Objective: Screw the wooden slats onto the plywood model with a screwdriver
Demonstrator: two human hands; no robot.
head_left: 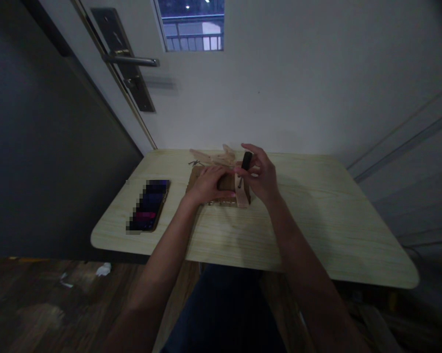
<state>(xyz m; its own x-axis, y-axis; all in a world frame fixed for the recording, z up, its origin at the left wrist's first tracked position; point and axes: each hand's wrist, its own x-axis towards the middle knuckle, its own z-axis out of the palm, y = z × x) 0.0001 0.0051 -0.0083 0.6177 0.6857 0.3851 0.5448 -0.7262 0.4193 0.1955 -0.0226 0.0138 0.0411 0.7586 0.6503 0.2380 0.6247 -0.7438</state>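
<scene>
A piece of brown cardboard [226, 183] lies near the middle of the table, with a pale wooden strip [242, 197] across its right end. My left hand [209, 184] rests flat on the cardboard, fingers spread, thumb and forefinger reaching towards the strip. Closed around the black handle of a small screwdriver [247, 161] is my right hand [263, 174]; the shaft points down at the strip, near a dark spot. Whether the tip sits in a screw is too small to tell. Just behind the cardboard are several loose pale wooden pieces [213, 158] and thin dark screws or nails [195, 163].
On the left of the pale wooden table [316, 215] lies a phone [150, 206]. A white door [298, 73] with a metal handle [132, 60] stands right behind the table's back edge. White scraps [103, 269] lie on the floor at the left.
</scene>
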